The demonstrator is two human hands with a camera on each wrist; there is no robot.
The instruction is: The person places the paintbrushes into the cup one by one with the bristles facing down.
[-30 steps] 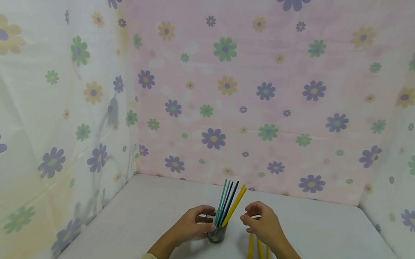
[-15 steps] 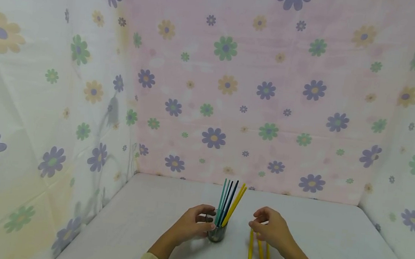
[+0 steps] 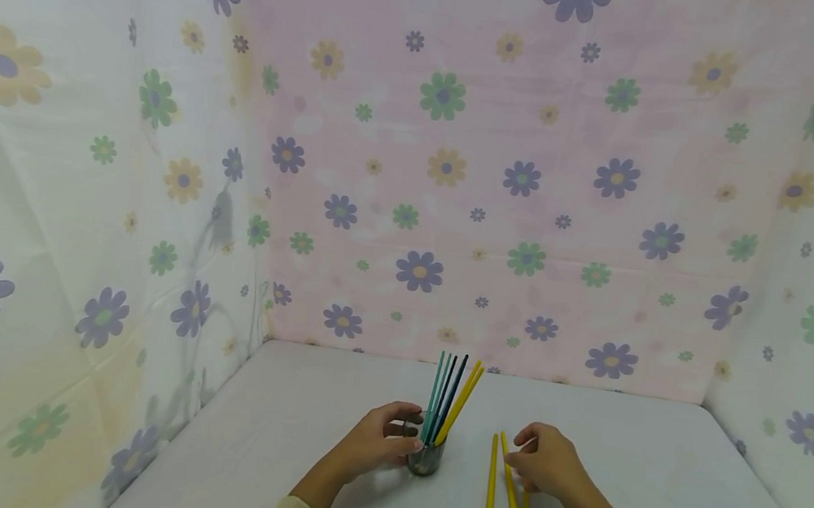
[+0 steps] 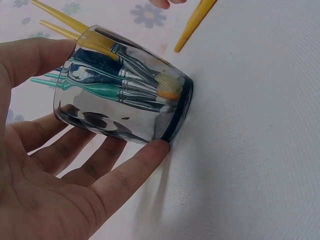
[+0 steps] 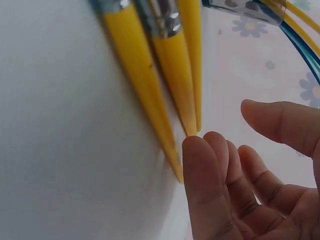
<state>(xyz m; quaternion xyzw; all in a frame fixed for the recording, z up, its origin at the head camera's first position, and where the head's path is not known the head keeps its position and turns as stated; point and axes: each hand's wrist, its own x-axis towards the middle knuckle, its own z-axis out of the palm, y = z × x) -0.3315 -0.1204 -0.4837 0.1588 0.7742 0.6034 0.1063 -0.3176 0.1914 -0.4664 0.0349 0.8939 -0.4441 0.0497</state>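
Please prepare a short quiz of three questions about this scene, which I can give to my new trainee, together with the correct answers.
1. Multiple choice. Which hand holds the glass cup? A) left B) right C) both
2. Choose the missing word, rim or base. Inside the cup, the brushes stand with their bristles near the cup's ____.
3. Count. How many yellow-handled brushes lie on the table?

Key
1. A: the left hand holds it.
2. Base.
3. Three.
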